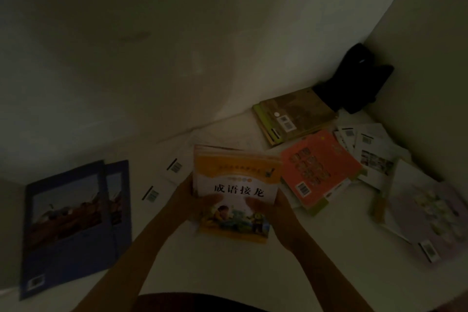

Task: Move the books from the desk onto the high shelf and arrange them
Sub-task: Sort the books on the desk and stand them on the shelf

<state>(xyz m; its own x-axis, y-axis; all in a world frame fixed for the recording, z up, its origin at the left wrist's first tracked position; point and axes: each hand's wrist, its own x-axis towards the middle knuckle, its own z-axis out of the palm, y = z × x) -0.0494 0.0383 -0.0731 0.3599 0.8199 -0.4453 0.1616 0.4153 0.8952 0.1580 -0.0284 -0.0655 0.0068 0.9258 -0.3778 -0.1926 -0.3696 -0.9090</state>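
In dim light I hold a small stack of thin books, its top one an orange and white book (235, 185) with Chinese characters and cartoon figures. My left hand (195, 197) grips the stack's left edge, thumb on the cover. My right hand (266, 208) grips the right edge, thumb also on the cover. The stack hangs over a white surface (228, 273) strewn with other books.
Two blue books (71, 223) lie at the left. White booklets (162, 180) lie behind my hands. A green-brown stack (296, 114), an orange-red book (319, 167), white leaflets (372, 152) and a pale book (428, 215) lie at the right. A black object (354, 78) fills the corner between walls.
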